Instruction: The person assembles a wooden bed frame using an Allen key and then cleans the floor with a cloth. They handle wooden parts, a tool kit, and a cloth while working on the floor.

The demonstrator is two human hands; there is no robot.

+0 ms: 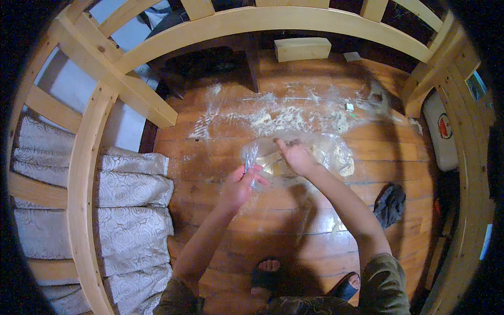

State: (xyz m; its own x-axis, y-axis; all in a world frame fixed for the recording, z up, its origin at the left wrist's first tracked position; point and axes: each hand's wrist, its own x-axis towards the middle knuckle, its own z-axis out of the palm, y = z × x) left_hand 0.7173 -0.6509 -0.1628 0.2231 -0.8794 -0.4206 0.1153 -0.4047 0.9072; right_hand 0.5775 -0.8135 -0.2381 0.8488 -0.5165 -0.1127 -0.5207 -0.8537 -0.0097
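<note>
A clear plastic bag (328, 144) lies on the wooden floor in front of me, with pale, crumbly material (345, 163) showing through at its right end. My left hand (241, 184) is closed on the gathered left edge of this bag, the plastic bunched upright between thumb and fingers. Over the middle of the bag is my right hand (298, 157), its thumb spread away from the other fingers. Those fingers are partly hidden, and whether they touch the plastic I cannot tell.
Pale powder and crumbs (283, 118) are scattered over the floor beyond the bag. A small white box (349, 107) lies among them. At the right is a crumpled dark cloth (390, 205). A wooden frame (278, 21) surrounds the area, with patterned fabric (134, 210) at left.
</note>
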